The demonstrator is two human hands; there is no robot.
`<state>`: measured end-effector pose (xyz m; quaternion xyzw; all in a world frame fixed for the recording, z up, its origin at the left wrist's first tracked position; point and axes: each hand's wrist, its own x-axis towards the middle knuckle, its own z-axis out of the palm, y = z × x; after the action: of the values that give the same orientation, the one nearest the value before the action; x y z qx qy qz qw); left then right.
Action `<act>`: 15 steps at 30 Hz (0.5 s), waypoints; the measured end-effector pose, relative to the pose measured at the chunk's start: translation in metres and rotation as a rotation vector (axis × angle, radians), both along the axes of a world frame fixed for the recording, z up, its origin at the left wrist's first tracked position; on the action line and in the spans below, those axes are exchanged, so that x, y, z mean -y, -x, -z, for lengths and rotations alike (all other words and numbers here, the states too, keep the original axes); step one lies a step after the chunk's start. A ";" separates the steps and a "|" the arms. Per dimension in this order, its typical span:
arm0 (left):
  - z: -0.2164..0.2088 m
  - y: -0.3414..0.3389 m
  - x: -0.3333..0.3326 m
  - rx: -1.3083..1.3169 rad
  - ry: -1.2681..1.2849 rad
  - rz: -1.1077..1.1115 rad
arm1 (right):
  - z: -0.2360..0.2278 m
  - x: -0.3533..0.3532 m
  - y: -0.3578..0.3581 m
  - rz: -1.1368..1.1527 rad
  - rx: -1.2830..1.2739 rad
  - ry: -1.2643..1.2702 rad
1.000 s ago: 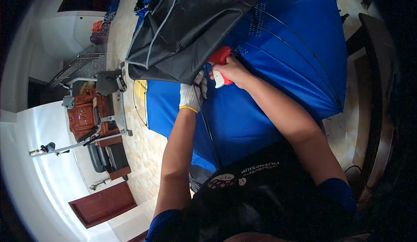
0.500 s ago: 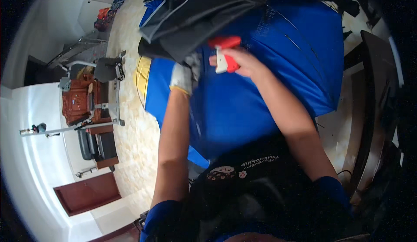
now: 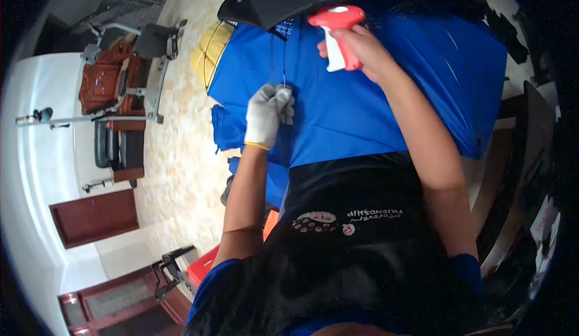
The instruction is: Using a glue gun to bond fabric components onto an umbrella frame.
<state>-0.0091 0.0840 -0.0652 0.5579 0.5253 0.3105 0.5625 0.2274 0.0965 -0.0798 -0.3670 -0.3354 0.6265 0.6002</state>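
Blue fabric (image 3: pixel 350 122) work, apparently midway; what remains is unclear.
Gloved left hand (image 3: pixel 266 111) pinches a thin rod (image 3: pixel 284 61); right hand (image 3: pixel 367 47) grips a red-and-white tool (image 3: pixel 339 17).

This looks like a home, with an exercise machine (image 3: pixel 155 40), carved wooden furniture (image 3: pixel 99 87) and mottled tan floor (image 3: pixel 187 149).

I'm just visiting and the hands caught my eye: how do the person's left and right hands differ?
The left hand wears a whitish glove with a yellow edge; the right hand is bare. The left hand appears to pinch a thin rod, while the right hand grips a red-and-white tool. The left hand is nearer the person's body; the right hand reaches farther out. Both are over the blue fabric.
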 end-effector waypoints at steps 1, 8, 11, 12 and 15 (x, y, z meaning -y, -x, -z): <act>0.009 0.001 0.000 0.002 0.007 -0.017 | 0.001 0.010 0.009 0.000 0.022 0.077; 0.036 0.000 0.005 -0.223 -0.015 -0.059 | 0.047 0.077 0.066 -0.048 0.013 0.266; 0.038 -0.003 0.011 -0.216 -0.026 -0.061 | 0.067 0.083 0.082 0.003 0.092 0.174; 0.037 -0.004 0.012 -0.210 -0.034 -0.064 | 0.073 0.082 0.086 0.036 0.131 0.131; 0.031 -0.007 0.018 -0.223 -0.029 -0.063 | 0.081 0.080 0.091 0.100 0.211 0.045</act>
<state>-0.0024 0.0662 -0.0965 0.5804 0.5973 0.2715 0.4823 0.1367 0.0162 -0.1611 -0.4606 -0.3637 0.5612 0.5836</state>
